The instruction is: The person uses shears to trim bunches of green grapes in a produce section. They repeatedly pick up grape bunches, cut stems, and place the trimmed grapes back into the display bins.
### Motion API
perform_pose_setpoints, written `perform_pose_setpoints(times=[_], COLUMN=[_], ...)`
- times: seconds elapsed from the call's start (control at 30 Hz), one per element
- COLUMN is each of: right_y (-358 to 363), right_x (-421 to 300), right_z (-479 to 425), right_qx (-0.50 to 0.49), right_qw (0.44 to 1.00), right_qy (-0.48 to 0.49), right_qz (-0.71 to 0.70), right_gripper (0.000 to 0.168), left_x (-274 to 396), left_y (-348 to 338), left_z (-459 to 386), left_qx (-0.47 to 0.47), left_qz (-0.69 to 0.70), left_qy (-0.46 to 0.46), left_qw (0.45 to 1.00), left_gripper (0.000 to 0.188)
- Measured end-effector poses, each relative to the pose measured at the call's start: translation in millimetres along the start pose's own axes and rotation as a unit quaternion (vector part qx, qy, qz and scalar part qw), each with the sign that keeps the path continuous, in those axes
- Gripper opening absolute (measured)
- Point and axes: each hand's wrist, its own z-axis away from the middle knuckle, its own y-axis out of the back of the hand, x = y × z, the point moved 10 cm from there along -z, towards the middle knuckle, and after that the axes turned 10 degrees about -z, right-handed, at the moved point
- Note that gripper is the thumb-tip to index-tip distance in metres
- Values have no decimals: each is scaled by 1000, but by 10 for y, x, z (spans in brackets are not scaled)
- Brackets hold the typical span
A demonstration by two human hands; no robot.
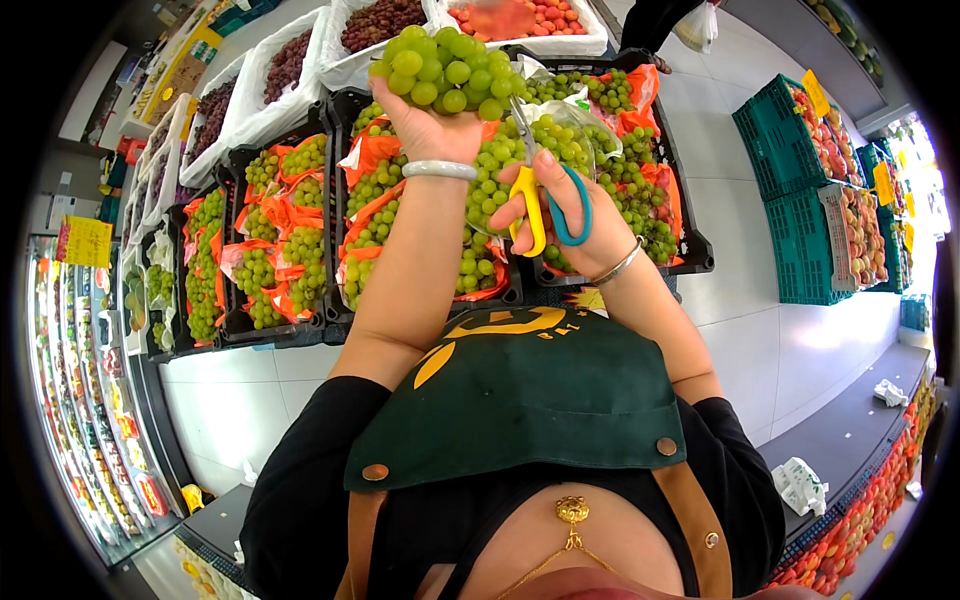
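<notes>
On the palm of my left hand (435, 131) rests a large bunch of green grapes (450, 69), raised above the crates. My right hand (581, 214) grips a pair of scissors (531, 199) with one yellow and one teal handle loop. The metal blades point up at the right side of the bunch; their tips are partly lost among the grapes. Below my hands, a clear plastic container (581, 139) heaped with green grapes sits on the black crates. More green grapes (641, 199) in orange wrapping lie around it.
White-lined boxes of dark red grapes (289, 67) and a box of red-orange fruit (551, 19) stand behind. Black crates of green grapes (285, 232) continue left. At right are green crates (802, 251) of fruit on the tiled floor. A person's leg (652, 26) shows at the top.
</notes>
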Motion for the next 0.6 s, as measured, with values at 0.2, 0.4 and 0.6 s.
perform_pose_setpoints(times=[0.2, 0.4, 0.6], right_y=[27, 86, 99], right_x=[22, 74, 114], right_z=[-19, -43, -51], right_qx=[3, 47, 62], right_qw=[1000, 998, 998], right_qy=[-27, -14, 12], right_qz=[-15, -35, 16], right_gripper=[62, 52, 51], left_x=[53, 130, 74], left_y=[-1, 8, 54], left_z=[29, 81, 89], left_qx=[-4, 12, 37], left_qz=[-10, -55, -46], left_qy=[-10, -69, -55], left_qw=[1000, 996, 997], left_gripper=[72, 75, 69])
